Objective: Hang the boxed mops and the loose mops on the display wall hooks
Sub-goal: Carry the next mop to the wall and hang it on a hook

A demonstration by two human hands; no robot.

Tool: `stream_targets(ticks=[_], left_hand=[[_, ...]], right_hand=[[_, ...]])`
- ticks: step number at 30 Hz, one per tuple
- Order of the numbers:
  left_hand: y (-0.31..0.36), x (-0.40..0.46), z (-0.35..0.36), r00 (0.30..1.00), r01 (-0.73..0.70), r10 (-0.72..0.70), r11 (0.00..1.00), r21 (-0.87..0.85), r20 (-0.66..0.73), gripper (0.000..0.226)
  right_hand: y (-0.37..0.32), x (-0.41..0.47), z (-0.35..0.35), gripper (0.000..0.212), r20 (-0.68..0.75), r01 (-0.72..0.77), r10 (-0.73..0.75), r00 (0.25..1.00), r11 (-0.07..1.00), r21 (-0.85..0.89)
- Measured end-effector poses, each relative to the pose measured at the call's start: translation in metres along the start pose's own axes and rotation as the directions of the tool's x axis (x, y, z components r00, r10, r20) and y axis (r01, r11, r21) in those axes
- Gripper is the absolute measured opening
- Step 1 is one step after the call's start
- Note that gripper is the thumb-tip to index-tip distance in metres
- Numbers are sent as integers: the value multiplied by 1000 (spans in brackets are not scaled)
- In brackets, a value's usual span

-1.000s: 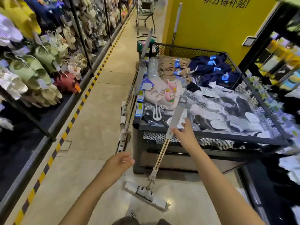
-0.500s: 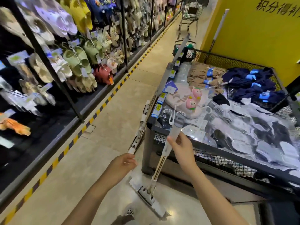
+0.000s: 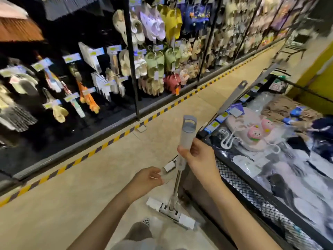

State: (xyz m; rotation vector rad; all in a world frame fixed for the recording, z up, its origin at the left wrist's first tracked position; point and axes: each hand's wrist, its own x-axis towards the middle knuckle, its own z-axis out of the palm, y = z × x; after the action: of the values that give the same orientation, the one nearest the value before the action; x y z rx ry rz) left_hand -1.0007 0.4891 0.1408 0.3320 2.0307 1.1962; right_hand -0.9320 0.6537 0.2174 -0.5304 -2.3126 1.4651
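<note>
Since a second ago the person has swung round to the left, from facing the wire bin toward the display wall, and the loose mop [image 3: 187, 139] has come up with them: its grey handle now stands nearly upright where it leaned across the bin's front rim before. The right hand [image 3: 200, 159] has its grip curled round the handle just below the capped end with the hanging hole, fingers and thumb wrapped on the shaft. The left hand [image 3: 147, 179] sits lower and to the left of the shaft, its grip closed on a small clear scrap of wrapping or label; whether it also touches the mop I cannot tell. The mop head [image 3: 171, 212] looks to be on or just above the floor [image 3: 72, 186], close by the person's feet and beside the bin's near corner.

A second mop [image 3: 232, 100] leans against the left edge of the wire bin [image 3: 239, 184], untouched.

I judge the step in hand to be carrying this loose mop to the wall. Next comes lifting it clear of the floor, crossing the striped floor line and finding a free hook [image 3: 72, 58] among the blurred hanging goods, then threading the hole in the cap over it. The head's swing needs watching near the slippers [image 3: 155, 62].
</note>
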Motion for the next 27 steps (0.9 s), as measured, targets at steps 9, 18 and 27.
stream_targets(ticks=[9,18,27], left_hand=[[-29,-74,-14,948,-36,-58,957,-289,-313,41],[-47,-142,-68,844,-266,64,912,-312,-532,17],[-109,-244,-168,596,-349,3,902,-255,-803,14]], right_hand=[[-70,-6,35,7,299,222,-271,915,957,186],[-169,-39,114,12,519,274,-451,726,882,383],[-268,-96,250,20,615,279,-565,550,818,502]])
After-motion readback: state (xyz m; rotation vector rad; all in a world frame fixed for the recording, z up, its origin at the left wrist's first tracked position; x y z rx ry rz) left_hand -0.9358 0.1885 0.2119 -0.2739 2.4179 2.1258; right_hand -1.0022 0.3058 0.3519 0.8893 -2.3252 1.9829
